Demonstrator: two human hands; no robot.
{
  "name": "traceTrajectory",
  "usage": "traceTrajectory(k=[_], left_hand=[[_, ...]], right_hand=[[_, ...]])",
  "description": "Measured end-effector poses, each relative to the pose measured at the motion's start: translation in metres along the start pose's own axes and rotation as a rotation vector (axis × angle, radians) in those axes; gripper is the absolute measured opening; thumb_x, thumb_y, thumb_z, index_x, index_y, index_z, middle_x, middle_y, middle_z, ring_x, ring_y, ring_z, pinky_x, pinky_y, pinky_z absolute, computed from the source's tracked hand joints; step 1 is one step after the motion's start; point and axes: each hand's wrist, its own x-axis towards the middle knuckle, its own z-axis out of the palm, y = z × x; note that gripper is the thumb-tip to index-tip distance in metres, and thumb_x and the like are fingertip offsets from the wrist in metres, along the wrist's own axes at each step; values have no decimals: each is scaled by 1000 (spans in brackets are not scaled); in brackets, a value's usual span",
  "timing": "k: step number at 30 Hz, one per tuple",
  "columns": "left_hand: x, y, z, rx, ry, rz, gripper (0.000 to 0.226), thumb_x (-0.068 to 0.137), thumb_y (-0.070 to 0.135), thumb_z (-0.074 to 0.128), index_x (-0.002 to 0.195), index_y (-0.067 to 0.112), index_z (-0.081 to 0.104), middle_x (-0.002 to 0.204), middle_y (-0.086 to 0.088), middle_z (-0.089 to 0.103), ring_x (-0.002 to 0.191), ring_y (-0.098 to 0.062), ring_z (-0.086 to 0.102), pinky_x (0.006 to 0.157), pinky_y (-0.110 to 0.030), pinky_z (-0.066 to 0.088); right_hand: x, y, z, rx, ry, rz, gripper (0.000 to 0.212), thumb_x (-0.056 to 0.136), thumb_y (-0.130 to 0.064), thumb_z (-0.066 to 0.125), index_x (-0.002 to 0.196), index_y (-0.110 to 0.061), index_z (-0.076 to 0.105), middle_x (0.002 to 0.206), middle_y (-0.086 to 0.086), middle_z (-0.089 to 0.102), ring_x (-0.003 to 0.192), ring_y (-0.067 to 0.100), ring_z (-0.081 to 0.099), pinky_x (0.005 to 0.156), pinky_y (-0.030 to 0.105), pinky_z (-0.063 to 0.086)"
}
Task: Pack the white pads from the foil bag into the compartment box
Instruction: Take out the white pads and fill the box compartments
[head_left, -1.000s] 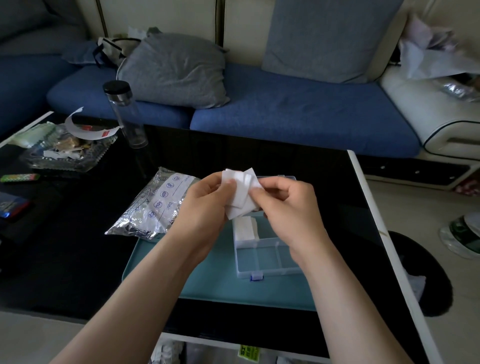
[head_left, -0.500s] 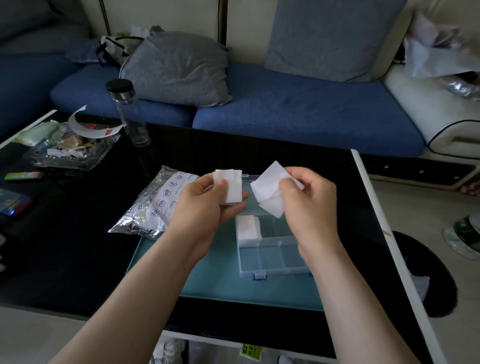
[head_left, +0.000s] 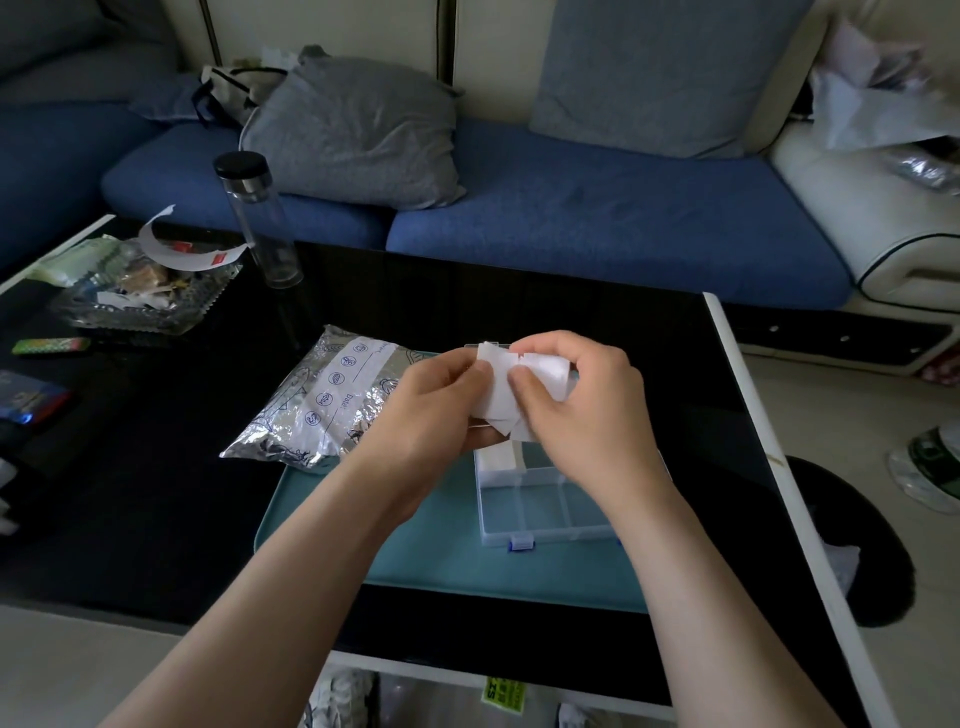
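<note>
Two-handedly rejoining split white pads over compartment box, pinching with left hand and right hand; likely restacking to pack.

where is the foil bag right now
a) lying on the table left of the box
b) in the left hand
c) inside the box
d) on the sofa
a: the foil bag lies on the table left of the box, untouched, while the left hand and right hand both pinch the pads above the box.
</note>
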Motion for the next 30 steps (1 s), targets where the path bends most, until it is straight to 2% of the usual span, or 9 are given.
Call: traceTrajectory(k=[5,8,10,12,16,20,25,27,30], left_hand=[[1,-3,-1,76,24,79,27,112,15,48,117,9,73,97,-9,77,87,-13,74,75,-24,60],[4,-3,-1,-6,112,71,27,112,12,46,114,4,72,106,-16,78,91,-21,77,77,-28,63],[7,-4,-4,-18,161,65,27,111,12,46,115,3,71,109,-19,77,94,-25,77,80,-32,64],[9,-5,-6,-10,155,61,25,111,12,48,116,3,71,109,-19,77,99,-28,78,82,-35,65],[4,-3,-4,13,32,32,23,109,9,52,120,7,72,108,-18,78,101,-32,77,81,-36,65],[1,1,1,-58,-46,-35,35,111,11,40,122,11,74,113,-19,76,104,-37,76,88,-46,63],[-3,6,4,-197,-22,-113,38,112,21,41,117,7,76,108,-20,77,93,-35,77,91,-50,63],[-4,6,3,-209,-38,-129,37,112,22,43,121,5,74,113,-22,76,96,-36,77,93,-51,62],[-5,6,3,-251,-80,-158,36,112,23,45,128,3,71,124,-26,72,113,-40,73,99,-52,59]], right_hand=[[3,4,4,15,68,-36,12,92,-21,82,102,-26,77,94,-18,73,91,0,68,74,10,49],[5,6,3,36,134,-16,15,91,-23,83,104,-27,78,98,-18,75,96,6,70,90,33,58],[6,5,0,20,199,-22,16,89,-24,84,104,-28,78,99,-17,75,96,7,71,93,43,58],[7,2,-6,53,215,-34,19,87,-26,87,104,-26,78,97,-16,76,90,6,72,86,40,60],[6,-1,-11,75,56,-32,25,79,-32,94,95,-27,77,86,-13,74,76,4,72,60,22,58],[5,0,-9,41,72,-39,27,74,-36,96,88,-28,74,81,-14,72,75,1,69,56,15,51],[5,0,-8,34,114,-50,30,70,-36,99,83,-28,72,79,-14,71,73,5,68,58,26,57],[4,-2,-7,36,130,-66,31,70,-40,98,82,-28,73,79,-13,71,74,6,68,57,25,57],[3,-4,-8,38,135,-77,28,72,-43,97,81,-29,75,79,-13,72,76,7,70,58,29,59]])
